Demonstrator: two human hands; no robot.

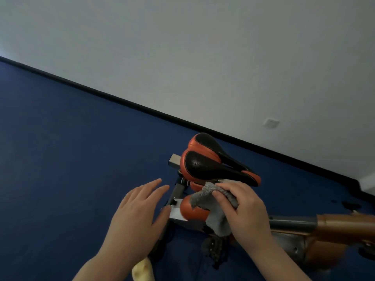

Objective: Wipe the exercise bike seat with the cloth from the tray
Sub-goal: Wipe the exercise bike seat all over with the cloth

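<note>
Your right hand (246, 209) is clenched on the grey cloth (213, 205). The thumb lies across the cloth's near face and the other fingers (227, 186) curl over its top, so the bunched middle of the cloth sits inside your grip. One loose corner sticks out to the left of the thumb, and a longer flap hangs down below the hand, over the orange part of the bike frame (192, 209).

The cloth is just below the narrow nose end of the seat (215, 161). Its top edge and your fingertips are right at the underside of the seat there, but you cannot tell whether they touch it. The seat is black with orange trim, and its broad end points to the far left, well clear of the cloth.

Your left hand (138, 216) is open, fingers spread and holding nothing. It hovers to the left of the seat post (178, 192), with the fingertips close beside the post and the thumb near the grey metal bracket (176, 212); contact is not clear.

A yellow object (143, 270) shows at the near edge, under your left wrist. The bike stands on a blue floor (60, 149).
</note>
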